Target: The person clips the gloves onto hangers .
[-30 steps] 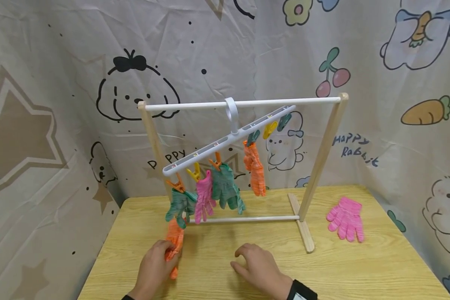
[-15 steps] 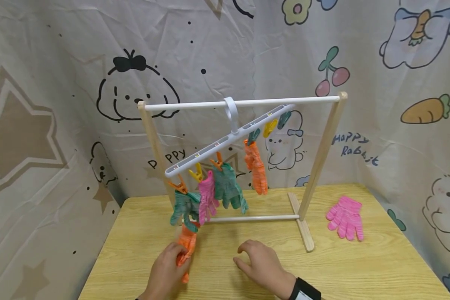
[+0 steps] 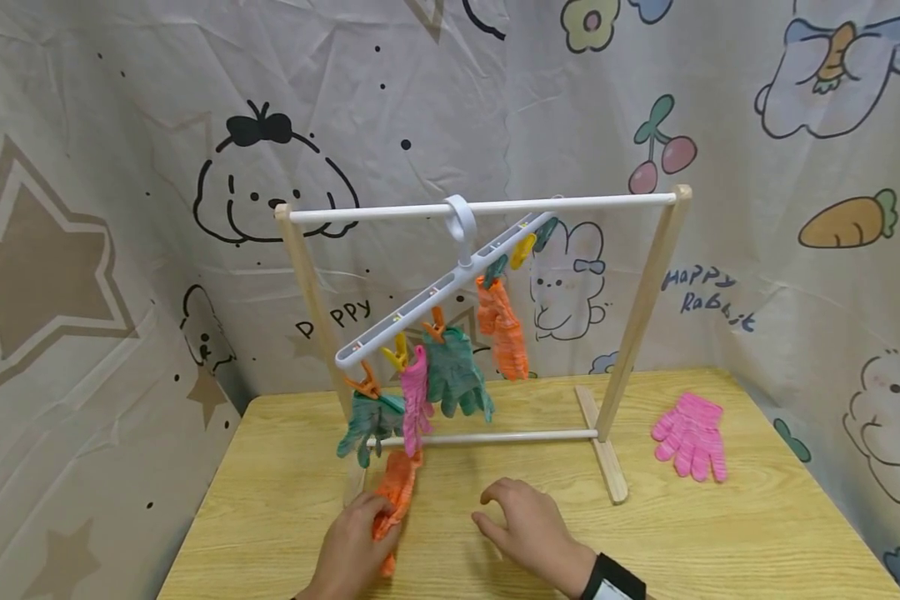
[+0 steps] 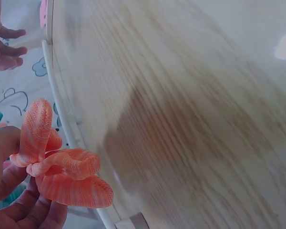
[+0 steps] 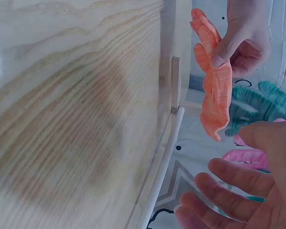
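An orange knit glove is pinched between the thumb and fingers of my left hand, its finger ends bunched toward the camera in the left wrist view. The right hand hovers to the right, fingers loosely bent and nothing in them. Behind the hands a light grey clip hanger tilts down to the left. From its clips hang a green glove, a pink glove, another green glove and a second orange glove. Beyond these, a yellow clip and a teal clip hold nothing.
A rack with wooden posts and a white top rod carries the hanger. Its lower rod runs just above the table. A pink glove lies flat at the right. A printed curtain surrounds the back and sides.
My left hand has moved right with the orange glove, closer to the right hand. The hanger has swung, its left end dropping slightly and its right end shifting left. The right hand has barely moved.
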The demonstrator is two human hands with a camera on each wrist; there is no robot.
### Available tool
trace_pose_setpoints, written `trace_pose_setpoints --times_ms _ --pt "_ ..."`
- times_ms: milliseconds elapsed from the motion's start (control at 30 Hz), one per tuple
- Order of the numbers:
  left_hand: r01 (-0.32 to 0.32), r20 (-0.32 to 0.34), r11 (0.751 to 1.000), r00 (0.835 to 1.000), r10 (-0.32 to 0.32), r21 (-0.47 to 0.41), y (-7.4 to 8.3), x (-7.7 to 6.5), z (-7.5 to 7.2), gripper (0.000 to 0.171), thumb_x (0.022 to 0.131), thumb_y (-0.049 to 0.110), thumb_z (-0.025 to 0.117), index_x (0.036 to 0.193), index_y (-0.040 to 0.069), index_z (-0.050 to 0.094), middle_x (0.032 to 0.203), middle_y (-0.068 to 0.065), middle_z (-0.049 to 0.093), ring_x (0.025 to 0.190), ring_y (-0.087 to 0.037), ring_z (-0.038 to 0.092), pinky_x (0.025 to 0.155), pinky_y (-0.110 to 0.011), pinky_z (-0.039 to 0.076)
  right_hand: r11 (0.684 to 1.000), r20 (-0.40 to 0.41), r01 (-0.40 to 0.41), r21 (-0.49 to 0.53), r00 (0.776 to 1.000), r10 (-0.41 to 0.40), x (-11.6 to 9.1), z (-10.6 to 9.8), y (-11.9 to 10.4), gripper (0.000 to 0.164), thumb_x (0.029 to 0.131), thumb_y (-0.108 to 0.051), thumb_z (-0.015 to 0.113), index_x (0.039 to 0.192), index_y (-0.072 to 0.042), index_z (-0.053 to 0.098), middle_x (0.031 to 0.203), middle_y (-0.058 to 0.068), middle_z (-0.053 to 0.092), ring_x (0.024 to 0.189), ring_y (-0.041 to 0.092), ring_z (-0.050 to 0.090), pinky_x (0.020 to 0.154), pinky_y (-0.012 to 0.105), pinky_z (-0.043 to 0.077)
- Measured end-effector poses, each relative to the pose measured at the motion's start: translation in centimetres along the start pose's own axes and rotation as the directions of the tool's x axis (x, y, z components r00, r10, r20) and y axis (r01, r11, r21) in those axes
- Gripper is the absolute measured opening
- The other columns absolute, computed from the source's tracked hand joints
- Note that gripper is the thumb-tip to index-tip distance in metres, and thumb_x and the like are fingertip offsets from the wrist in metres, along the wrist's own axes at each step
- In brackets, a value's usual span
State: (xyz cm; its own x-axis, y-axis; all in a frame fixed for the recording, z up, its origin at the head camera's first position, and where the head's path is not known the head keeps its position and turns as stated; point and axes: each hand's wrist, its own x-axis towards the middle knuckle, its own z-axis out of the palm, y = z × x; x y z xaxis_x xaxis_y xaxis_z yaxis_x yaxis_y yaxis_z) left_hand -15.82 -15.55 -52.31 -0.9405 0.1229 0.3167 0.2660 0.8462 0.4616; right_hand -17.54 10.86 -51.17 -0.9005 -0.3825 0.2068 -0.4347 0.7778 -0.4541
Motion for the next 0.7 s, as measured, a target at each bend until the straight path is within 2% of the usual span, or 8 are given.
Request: trace_pose_setpoints --times_ms 333,700 --pt "-0.015 0.047 0.999 0.999 0.016 -0.029 1.3 0.9 1.0 0.015 0.078 0.012 0.083 0.085 0.017 0.071 0.092 0.003 0.068 0.080 -0.010 0.064 0.067 -0.025 0.052 0.999 0.008 -0.033 -0.012 0.999 0.033 0.3 -0.8 0.6 0.024 0.093 -0.037 0.071 0.099 -0.014 0.075 0.102 0.001 0.075 0.091 0.019 0.072 0.063 0.031 0.057" --pt "-0.069 0.029 0.996 0.997 0.071 -0.058 2.5 1.2 1.9 0.015 0.077 0.013 0.083 0.084 0.015 0.070 0.087 0.005 0.065 0.075 -0.006 0.060 0.065 -0.023 0.050 0.999 0.003 -0.047 -0.013 0.999 0.047 0.4 -1.4 0.9 0.025 0.093 -0.037 0.071 0.100 -0.013 0.075 0.102 0.001 0.075 0.092 0.018 0.072 0.067 0.032 0.057"
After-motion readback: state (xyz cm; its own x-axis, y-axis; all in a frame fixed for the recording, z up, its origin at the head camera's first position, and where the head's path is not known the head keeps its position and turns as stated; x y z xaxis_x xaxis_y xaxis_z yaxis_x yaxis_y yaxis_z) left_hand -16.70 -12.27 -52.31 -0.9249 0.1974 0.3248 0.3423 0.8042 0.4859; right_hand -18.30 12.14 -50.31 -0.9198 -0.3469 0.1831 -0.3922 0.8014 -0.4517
